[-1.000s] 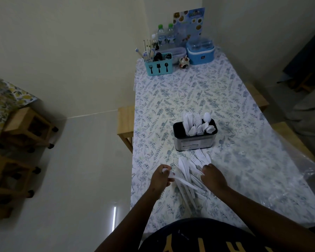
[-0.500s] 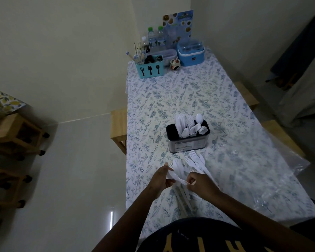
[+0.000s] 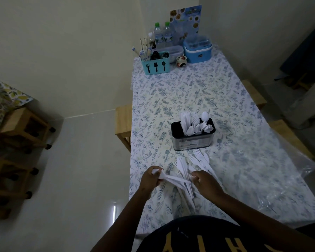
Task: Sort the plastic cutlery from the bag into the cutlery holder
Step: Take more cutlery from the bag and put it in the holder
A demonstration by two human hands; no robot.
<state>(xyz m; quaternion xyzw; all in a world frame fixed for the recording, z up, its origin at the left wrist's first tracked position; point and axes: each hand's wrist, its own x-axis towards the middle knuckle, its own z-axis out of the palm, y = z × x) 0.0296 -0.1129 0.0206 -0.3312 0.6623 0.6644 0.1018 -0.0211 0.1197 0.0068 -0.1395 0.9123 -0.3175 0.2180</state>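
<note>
Gripping a loose cutlery bundle [image 3: 173, 180] by the table [image 3: 189, 91] edge, left hand [image 3: 150, 179] could drop pieces overboard; right hand [image 3: 206, 183] pinches its tip.

The hands, together 0.5 s ago, have parted: the left hand [image 3: 150, 180] carries its white pieces [image 3: 173, 180] leftward (toward the surface [image 3: 189, 91] edge); the right hand [image 3: 206, 182] is back on the pile [image 3: 198, 160].

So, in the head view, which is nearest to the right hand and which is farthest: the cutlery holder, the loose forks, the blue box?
1. loose forks, on the table just beyond the right hand.
2. cutlery holder, mid-table behind the forks.
3. blue box, at the far end.
</note>
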